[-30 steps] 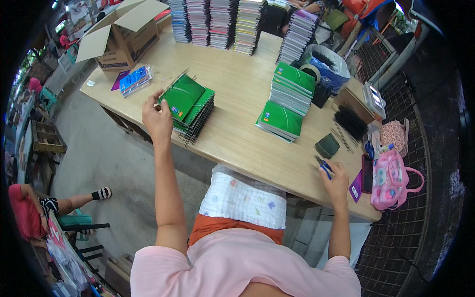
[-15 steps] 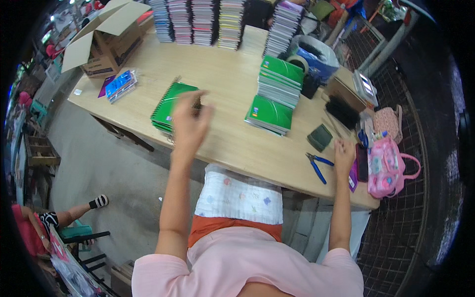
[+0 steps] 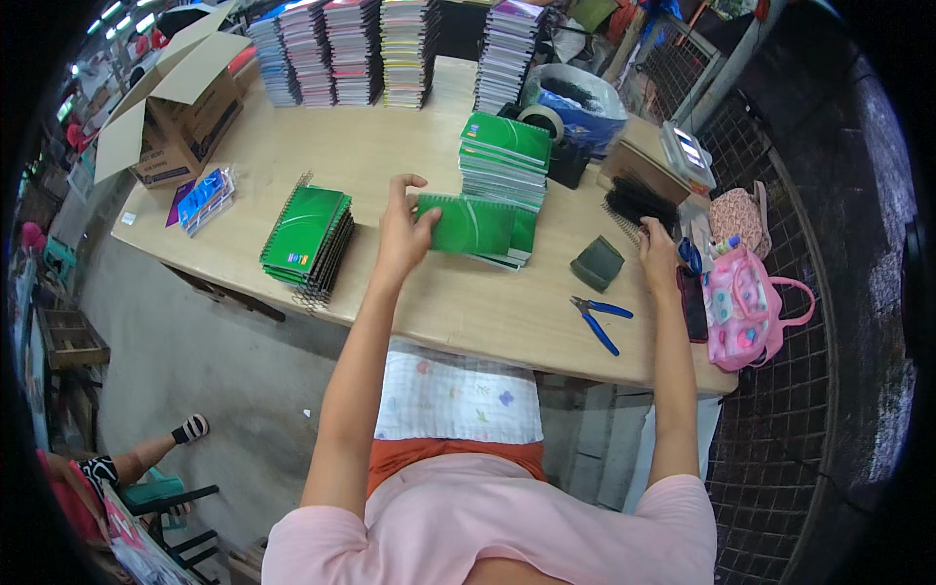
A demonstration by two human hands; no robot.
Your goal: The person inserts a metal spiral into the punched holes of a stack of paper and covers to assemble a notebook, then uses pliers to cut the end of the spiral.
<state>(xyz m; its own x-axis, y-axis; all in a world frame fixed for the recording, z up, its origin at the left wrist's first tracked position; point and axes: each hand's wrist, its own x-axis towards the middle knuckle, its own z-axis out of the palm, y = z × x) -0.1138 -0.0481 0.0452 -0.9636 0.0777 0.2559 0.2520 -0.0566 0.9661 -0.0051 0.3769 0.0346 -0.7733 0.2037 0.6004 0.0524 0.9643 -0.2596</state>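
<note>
Workbench: long pale wooden table (image 3: 322, 156) runs across in front of me, grey floor below its near edge, a metal grid floor off to my right.
Far edge: rows of stacked notebooks (image 3: 351, 49) line the back, with an open cardboard box (image 3: 171, 107) at the left corner.
Green stacks: one pile of spiral-bound green notebooks (image 3: 307, 234) sits to my left; a taller green stack (image 3: 505, 156) stands in the middle, a lower pile at its foot.
Pink bag (image 3: 746, 307): at the right end of the table, just beside my right wrist.
My left hand (image 3: 402, 229): fingers pinched on the left edge of a green notebook (image 3: 473, 224), thumb up over its top edge. The notebook lies nearly flat, atop the low pile in front of the tall stack, stretching away to the right of my fingers.
My right hand (image 3: 655, 255): fingers curled down onto a bundle of black spiral wires (image 3: 636, 203) near the right end — whether they grip a coil or only rest on it, I cannot tell.
Small tools: blue-handled pliers (image 3: 597, 320) lie on the near edge between my arms; a dark green pad (image 3: 597, 263) just beyond them.
Change: a second ago my left hand was at the left pile and half a second ago in mid-air empty — now it holds the notebook at the middle stack. My right hand has moved from the near edge, beside the pliers, up to the wires.
</note>
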